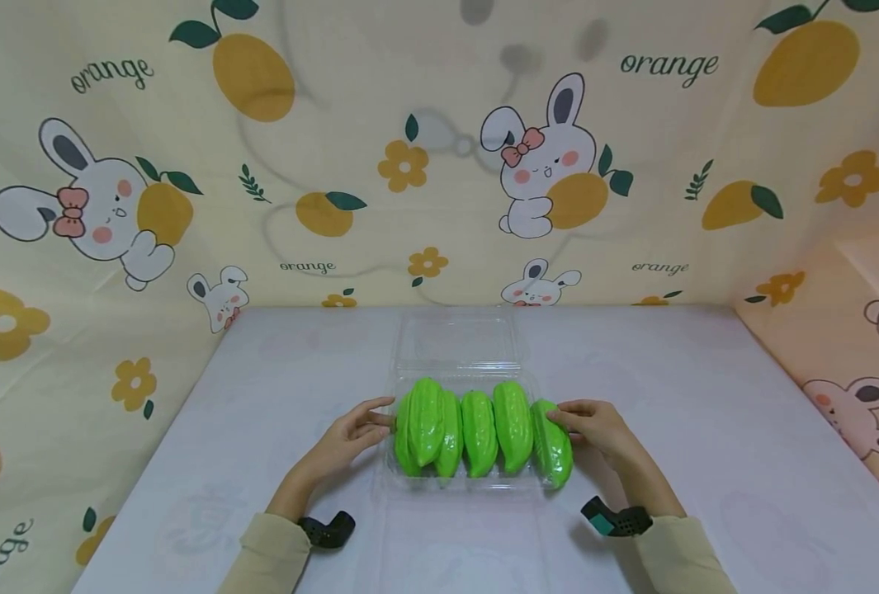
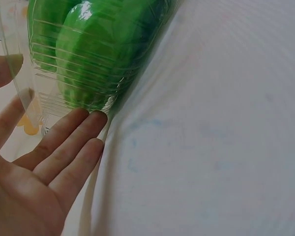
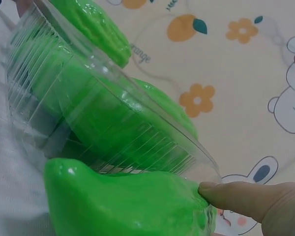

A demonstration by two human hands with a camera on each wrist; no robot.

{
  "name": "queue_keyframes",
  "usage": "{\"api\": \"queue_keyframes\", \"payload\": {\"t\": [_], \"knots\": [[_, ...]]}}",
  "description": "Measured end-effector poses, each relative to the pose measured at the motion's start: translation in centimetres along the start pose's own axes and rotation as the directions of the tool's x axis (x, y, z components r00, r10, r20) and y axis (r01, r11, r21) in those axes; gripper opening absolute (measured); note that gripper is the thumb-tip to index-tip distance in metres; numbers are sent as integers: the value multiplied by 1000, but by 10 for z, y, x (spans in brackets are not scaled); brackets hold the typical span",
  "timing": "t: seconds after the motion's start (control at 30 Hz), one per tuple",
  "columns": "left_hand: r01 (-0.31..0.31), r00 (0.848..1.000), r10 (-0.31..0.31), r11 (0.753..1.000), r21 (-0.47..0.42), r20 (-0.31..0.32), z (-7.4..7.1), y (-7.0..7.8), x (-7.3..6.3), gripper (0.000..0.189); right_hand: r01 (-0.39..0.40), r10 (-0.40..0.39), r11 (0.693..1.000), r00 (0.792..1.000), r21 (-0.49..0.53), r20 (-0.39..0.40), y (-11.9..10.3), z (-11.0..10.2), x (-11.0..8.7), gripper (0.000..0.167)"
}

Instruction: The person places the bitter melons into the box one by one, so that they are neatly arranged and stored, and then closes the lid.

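A clear plastic clamshell box point(image 1: 456, 483) holds several glossy green pieces point(image 1: 479, 433), long and ridged like toy gourds. Two of them lie on top of each other at the left end. At the box's left side is my left hand point(image 1: 353, 433); in the left wrist view its straight fingers point(image 2: 71, 142) reach to the ribbed wall. My right hand point(image 1: 595, 425) grips another green gourd-like piece point(image 1: 553, 445) at its far end, with the thumb point(image 3: 236, 196) on it in the right wrist view. That piece leans along the outside of the box's right wall.
The box's hinged lid point(image 1: 457, 340) lies open behind it. A white cloth covers the table point(image 1: 647, 371). Behind and at the sides hangs a curtain point(image 1: 439, 214) printed with rabbits and oranges. Both wrists carry a black band point(image 1: 617, 520).
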State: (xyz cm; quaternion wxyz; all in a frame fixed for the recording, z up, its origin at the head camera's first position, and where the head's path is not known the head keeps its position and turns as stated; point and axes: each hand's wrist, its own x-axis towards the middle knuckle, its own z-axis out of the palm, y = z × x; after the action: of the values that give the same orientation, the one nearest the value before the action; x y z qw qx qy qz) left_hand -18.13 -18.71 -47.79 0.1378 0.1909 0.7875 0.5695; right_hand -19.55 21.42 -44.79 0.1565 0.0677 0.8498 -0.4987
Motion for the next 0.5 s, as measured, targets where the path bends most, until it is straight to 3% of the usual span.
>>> {"api": "queue_keyframes", "payload": {"t": [0.5], "knots": [[5,1000,-5,1000,-1,3,-1,2,-1,52,18,-18,1000,1000,6,-1,-1,-2,-2,53]]}}
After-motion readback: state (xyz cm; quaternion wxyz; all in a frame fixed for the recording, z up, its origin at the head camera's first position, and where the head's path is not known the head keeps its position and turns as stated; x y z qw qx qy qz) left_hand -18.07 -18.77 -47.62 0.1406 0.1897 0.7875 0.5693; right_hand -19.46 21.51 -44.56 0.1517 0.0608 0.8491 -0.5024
